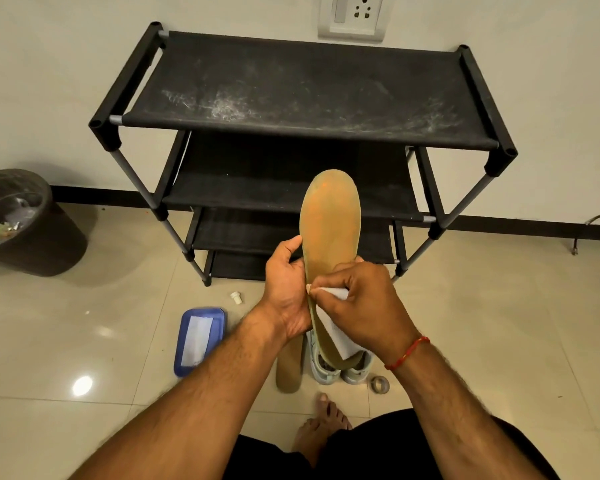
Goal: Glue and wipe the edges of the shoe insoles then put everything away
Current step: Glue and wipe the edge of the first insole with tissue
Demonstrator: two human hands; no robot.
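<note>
I hold a tan shoe insole (329, 220) upright in front of me, toe end up. My left hand (286, 289) grips its left edge near the middle. My right hand (364, 303) pinches a white wipe (333, 327) against that same left edge, lower down. The second tan insole (288, 368) lies on the floor below my hands, beside a pair of pale shoes (340, 367). A small white cap (236, 296) lies on the floor. No glue tube can be made out.
A black four-tier shoe rack (302, 95) stands against the wall ahead. A blue wipes pack (200, 337) lies on the tiles at left, a tape roll (380, 384) at right. A dark bin (21, 223) with rubbish sits far left. My bare foot (321, 427) is below.
</note>
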